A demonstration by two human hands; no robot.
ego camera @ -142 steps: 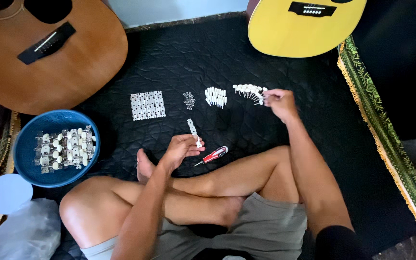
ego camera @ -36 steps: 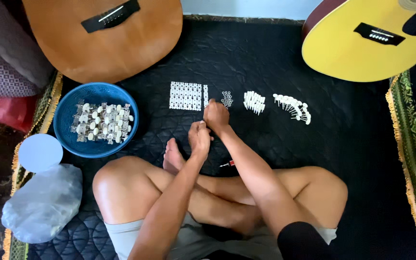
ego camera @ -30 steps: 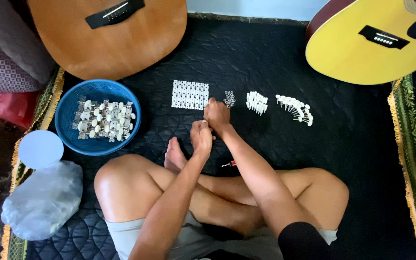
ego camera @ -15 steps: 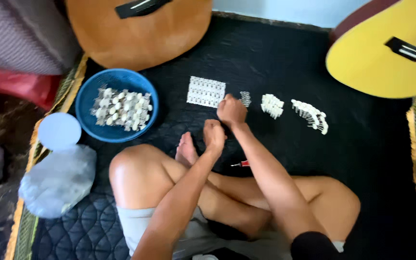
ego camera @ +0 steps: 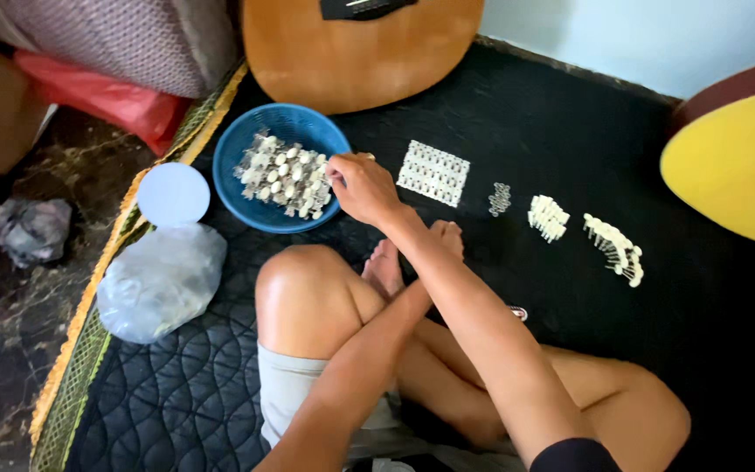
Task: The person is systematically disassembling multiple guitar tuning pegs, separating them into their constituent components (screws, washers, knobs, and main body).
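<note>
Right hand [ego camera: 362,186] reaches across to the blue bowl [ego camera: 246,138] at the black mat's [ego camera: 570,131] left edge, fingers curled on the tuning pegs [ego camera: 286,173]; its grip is unclear. Left hand [ego camera: 447,238] is mostly hidden behind the right forearm.

Colours and patterns on the floor mat

A black quilted mat [ego camera: 176,385] with a green-and-gold border is seen; a blue bowl [ego camera: 229,149] is filled with white-and-silver tuning pegs [ego camera: 286,175]. White parts [ego camera: 432,172] are laid in rows. One guitar [ego camera: 360,52] is brown, another guitar [ego camera: 736,166] yellow.
</note>
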